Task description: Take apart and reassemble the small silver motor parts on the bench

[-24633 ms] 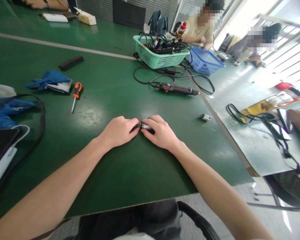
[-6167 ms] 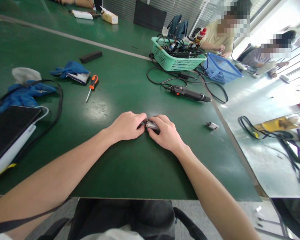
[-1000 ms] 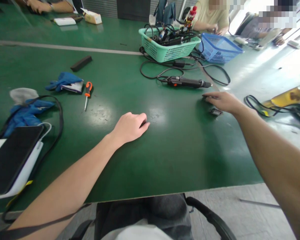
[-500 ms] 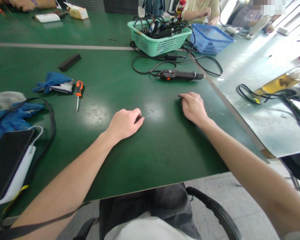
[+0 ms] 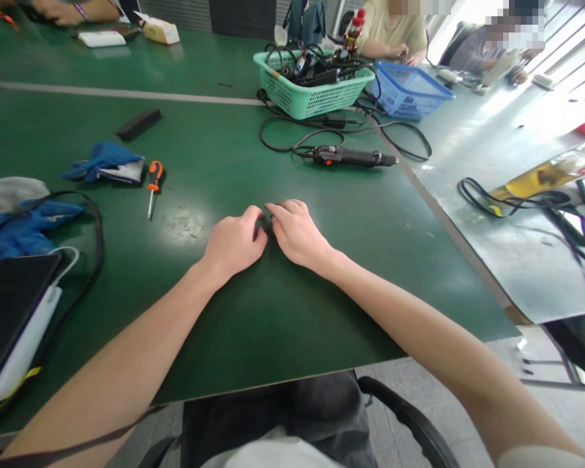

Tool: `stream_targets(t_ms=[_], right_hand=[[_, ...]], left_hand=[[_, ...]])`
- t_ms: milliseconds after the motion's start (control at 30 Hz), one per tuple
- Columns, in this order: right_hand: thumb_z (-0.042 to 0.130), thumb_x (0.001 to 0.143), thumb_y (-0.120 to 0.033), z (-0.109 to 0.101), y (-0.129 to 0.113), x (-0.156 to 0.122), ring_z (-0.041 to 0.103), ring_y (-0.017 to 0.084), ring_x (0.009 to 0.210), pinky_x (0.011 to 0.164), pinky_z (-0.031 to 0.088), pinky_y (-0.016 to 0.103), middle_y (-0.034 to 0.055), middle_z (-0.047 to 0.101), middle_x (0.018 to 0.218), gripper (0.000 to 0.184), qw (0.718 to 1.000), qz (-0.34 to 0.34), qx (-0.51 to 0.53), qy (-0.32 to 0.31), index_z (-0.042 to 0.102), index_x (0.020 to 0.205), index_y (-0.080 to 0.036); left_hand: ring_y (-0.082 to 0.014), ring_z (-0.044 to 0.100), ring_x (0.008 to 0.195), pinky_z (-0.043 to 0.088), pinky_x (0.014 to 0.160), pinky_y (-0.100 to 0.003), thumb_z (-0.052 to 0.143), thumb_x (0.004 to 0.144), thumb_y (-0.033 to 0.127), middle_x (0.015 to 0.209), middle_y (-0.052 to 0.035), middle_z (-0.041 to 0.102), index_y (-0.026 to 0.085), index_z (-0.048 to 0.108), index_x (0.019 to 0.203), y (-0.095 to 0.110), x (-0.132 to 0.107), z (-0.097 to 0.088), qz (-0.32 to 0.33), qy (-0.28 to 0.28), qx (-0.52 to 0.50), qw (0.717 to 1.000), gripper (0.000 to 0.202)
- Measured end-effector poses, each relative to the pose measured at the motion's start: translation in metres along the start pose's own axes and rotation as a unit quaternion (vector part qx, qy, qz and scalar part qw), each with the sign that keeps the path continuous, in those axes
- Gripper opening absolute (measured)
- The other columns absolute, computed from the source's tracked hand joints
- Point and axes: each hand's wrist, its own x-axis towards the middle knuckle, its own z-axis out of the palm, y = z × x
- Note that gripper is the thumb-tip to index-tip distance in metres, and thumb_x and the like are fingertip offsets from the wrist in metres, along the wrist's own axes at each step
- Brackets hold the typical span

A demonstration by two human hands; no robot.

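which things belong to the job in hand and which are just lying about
With the hands:
- small dark part at the right hand, mostly hidden
- left hand beside it, grip unclear

Likely lying about:
- screwdriver
- corded tool
- gloves
- green basket
- blue basket

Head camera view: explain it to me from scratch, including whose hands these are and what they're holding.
There is no robot here. The camera sits on a person's head and looks forward and down, so the bare left hand and right hand are the wearer's own. They rest close together over a green table.

A small dark bit shows at the right hand's fingertips, but the fingers hide most of it. Whether the left hand holds anything can't be told.

Beyond the hands lie an orange-and-black screwdriver, a black corded power tool and a dark bar. Farther back, a green basket full of cables and parts stands beside a blue basket. Other people sit around the tables.
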Motion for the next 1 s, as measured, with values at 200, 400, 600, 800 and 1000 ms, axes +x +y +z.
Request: stream_targets(t_ms=[200, 400, 600, 800, 1000], right_hand=[[0.04, 0.1, -0.023, -0.031, 0.016, -0.018, 0.046, 0.031, 0.136, 0.114, 0.041, 0.055, 0.0157, 0.056, 0.139, 0.04, 0.998, -0.045, 0.028, 0.02, 0.054, 0.137, -0.02], [0.056, 0.096, -0.03, -0.032, 0.027, -0.032, 0.052, 0.032, 0.121, 0.104, 0.049, 0.054, 0.0147, 0.058, 0.127, 0.032, 0.996, -0.079, 0.019, 0.044, 0.061, 0.127, -0.023], [0.056, 0.097, -0.029, -0.029, 0.019, -0.027, 0.05, 0.033, 0.109, 0.095, 0.049, 0.056, 0.0144, 0.059, 0.115, 0.026, 0.996, -0.074, -0.04, 0.005, 0.068, 0.119, -0.023], [0.059, 0.094, -0.027, -0.039, 0.011, -0.038, 0.05, 0.031, 0.107, 0.096, 0.05, 0.05, 0.0135, 0.06, 0.116, 0.02, 0.995, -0.092, -0.032, -0.012, 0.068, 0.11, -0.021], [0.059, 0.092, -0.025, -0.041, 0.007, -0.038, 0.054, 0.029, 0.103, 0.096, 0.052, 0.047, 0.0115, 0.063, 0.111, 0.019, 0.994, -0.102, -0.01, -0.047, 0.065, 0.11, -0.022]], left_hand=[[-0.0223, 0.066, 0.071, 0.044, 0.062, -0.032, 0.046, 0.093, 0.028, 0.08, -0.0039, 0.07, 0.021, 0.054, 0.125, 0.0, 0.002, -0.003, 0.018, -0.013, 0.006, 1.0, 0.034], [-0.0201, 0.067, 0.071, 0.047, 0.069, -0.032, 0.047, 0.092, 0.024, 0.084, -0.0018, 0.072, 0.023, 0.046, 0.141, 0.002, 0.004, -0.008, 0.054, -0.041, -0.014, 0.998, 0.049], [-0.0213, 0.07, 0.083, 0.048, 0.077, -0.034, 0.044, 0.091, 0.02, 0.097, -0.0022, 0.076, 0.027, 0.049, 0.144, 0.003, 0.005, -0.006, 0.096, -0.043, 0.001, 0.995, 0.054], [-0.021, 0.069, 0.076, 0.046, 0.072, -0.033, 0.045, 0.091, 0.022, 0.086, -0.0007, 0.074, 0.026, 0.049, 0.144, 0.003, 0.004, -0.006, 0.096, -0.047, 0.005, 0.994, 0.054], [-0.0199, 0.067, 0.074, 0.045, 0.071, -0.033, 0.045, 0.091, 0.022, 0.083, 0.0004, 0.073, 0.025, 0.045, 0.145, 0.005, 0.003, -0.007, 0.102, -0.05, -0.001, 0.994, 0.054]])
